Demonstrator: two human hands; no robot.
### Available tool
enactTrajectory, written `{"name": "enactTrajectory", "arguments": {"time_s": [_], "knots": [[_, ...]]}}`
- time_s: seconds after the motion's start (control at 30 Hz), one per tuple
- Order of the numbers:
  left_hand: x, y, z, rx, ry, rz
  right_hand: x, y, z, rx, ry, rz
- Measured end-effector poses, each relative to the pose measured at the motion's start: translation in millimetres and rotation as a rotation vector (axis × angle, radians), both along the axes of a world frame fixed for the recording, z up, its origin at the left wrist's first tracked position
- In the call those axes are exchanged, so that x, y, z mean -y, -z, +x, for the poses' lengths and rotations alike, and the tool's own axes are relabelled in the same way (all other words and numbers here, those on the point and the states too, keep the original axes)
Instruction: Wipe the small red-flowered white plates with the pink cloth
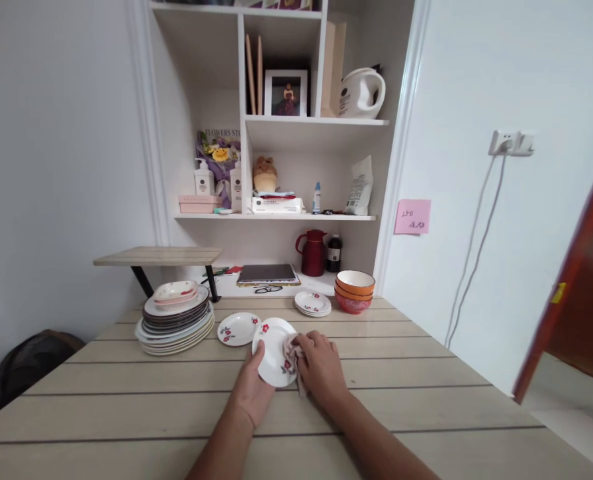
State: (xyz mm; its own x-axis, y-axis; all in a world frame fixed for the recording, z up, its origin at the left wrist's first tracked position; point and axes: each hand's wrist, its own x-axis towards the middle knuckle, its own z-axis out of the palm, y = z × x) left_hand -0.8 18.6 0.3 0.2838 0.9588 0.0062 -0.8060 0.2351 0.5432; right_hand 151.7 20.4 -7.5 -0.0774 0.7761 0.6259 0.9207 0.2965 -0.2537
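A small white plate with red flowers (272, 350) is tilted up in my left hand (253, 383), the thumb over its rim and the other fingers behind it. My right hand (322, 365) is closed on a crumpled pale pink cloth (291, 347) and presses it against the plate's right side. Just behind, to the left, another flowered plate (237, 329) lies flat on the table, partly overlapped in view by the held one. Farther back sits a short stack of similar small plates (313, 303).
On the left stands a tall stack of plates (176, 330) topped by a small dish (175, 292), beside a raised wooden stand (159, 255). Stacked bowls (354, 293) are at the back right. A laptop (267, 273), glasses (268, 289) and a red jug (312, 255) line the shelf base.
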Motion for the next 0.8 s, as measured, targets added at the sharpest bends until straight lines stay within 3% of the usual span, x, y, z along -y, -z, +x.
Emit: {"name": "enactTrajectory", "arguments": {"time_s": [0.13,0.37,0.8], "knots": [[-1.9,-0.5,-3.1,0.003,-0.002,-0.022,8.5,5.2,-9.6,0.03,-0.087,-0.028],[5.1,-1.4,0.3,-0.026,0.197,0.017,19.0,-6.8,-26.5,-0.003,-0.246,0.052],[4.9,3.7,2.1,-0.111,0.254,-0.026,3.8,-7.9,-2.5,-0.131,-0.026,0.07]]}}
